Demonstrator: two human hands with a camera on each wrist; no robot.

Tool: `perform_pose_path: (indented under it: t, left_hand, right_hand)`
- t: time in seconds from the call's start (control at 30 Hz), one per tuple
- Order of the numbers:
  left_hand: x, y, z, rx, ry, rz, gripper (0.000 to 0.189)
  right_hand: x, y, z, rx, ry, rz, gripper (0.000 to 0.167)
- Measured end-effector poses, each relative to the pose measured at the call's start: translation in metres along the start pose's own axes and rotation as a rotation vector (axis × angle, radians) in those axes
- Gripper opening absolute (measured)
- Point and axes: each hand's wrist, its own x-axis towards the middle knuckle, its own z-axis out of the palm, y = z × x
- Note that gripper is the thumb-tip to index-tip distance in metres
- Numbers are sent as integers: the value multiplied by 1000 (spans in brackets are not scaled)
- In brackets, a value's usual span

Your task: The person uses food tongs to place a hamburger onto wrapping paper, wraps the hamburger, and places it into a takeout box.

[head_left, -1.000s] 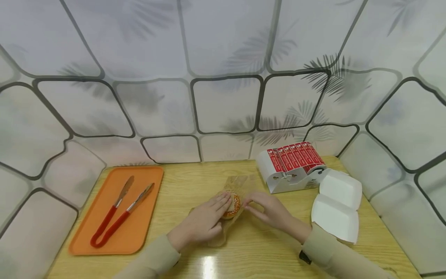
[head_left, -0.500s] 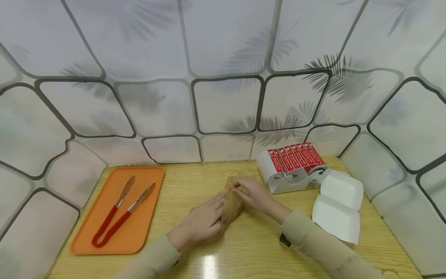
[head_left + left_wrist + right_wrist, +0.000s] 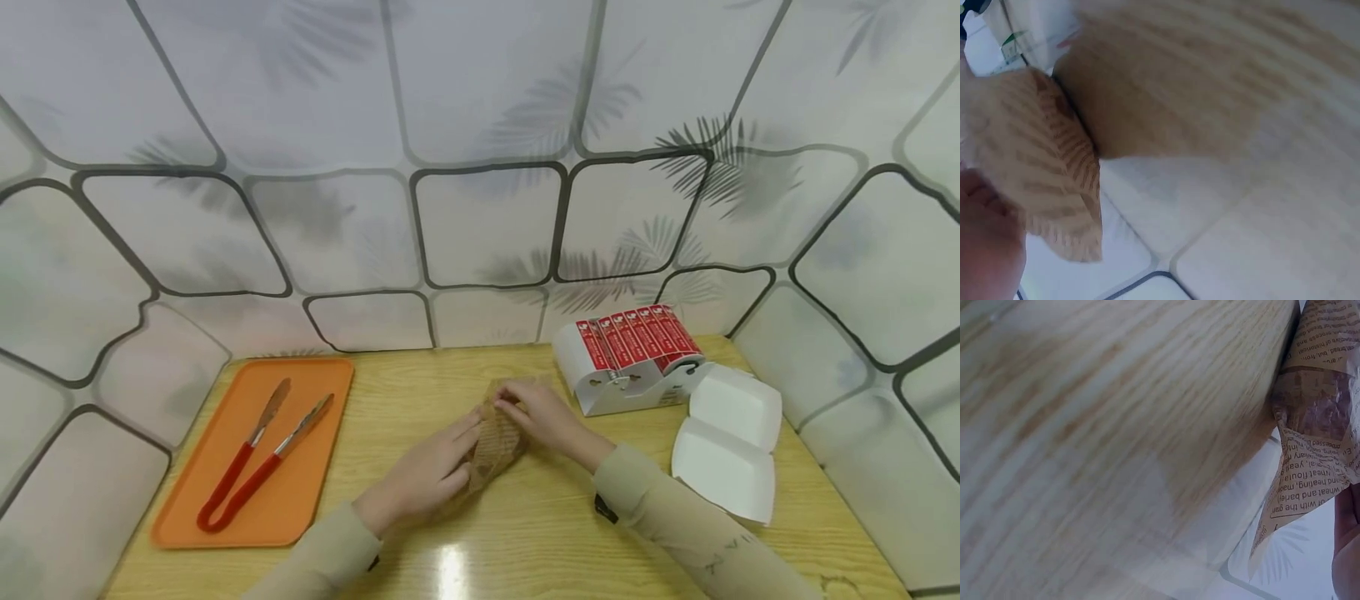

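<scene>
A sheet of printed brown wrapping paper (image 3: 497, 442) is folded over a sesame-topped bun on the table. The bun itself is hidden now. My right hand (image 3: 542, 414) pinches the paper near its upper edge, thumb against fingertips. On the near left side my left hand (image 3: 431, 467) rests against the paper with fingers extended, fingertips partly hidden by the fold. Close up in the right wrist view, the paper (image 3: 1310, 481) carries lines of print and has a darker, see-through-looking patch. The left wrist view shows the paper (image 3: 1041, 162) standing up in a pleated flap.
An orange tray (image 3: 300, 492) with red-handled metal tongs (image 3: 251, 475) lies at the left. At the back right stands a white holder (image 3: 611, 392) of red-labelled packets (image 3: 637, 337). In front of it an opened white clamshell box (image 3: 723, 467) sits near the right edge.
My right hand has moved left, bringing the paper over the bun, which was visible a second ago. My left hand has slid slightly back, off the top of the bun, to its left side.
</scene>
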Motion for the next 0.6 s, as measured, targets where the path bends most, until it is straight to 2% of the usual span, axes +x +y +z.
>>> perform_pose_path:
  t: [0.13, 0.23, 0.33, 0.5, 0.6]
  left_hand:
    - [0, -2, -7, 81, 102, 29, 63]
    - [0, -3, -12, 157, 139, 66, 64]
    - [-1, 0, -14, 248, 112, 110, 64]
    - [-3, 4, -7, 402, 39, 200, 69]
    - [-3, 3, -1, 450, 19, 210, 72]
  right_hand:
    - [3, 0, 0, -10, -24, 5, 10]
    - [5, 0, 0, -5, -44, 16, 9]
    - [7, 0, 0, -5, -61, 25, 9]
    - [13, 1, 2, -17, -83, 21, 7]
    - [16, 1, 3, -15, -90, 13, 5]
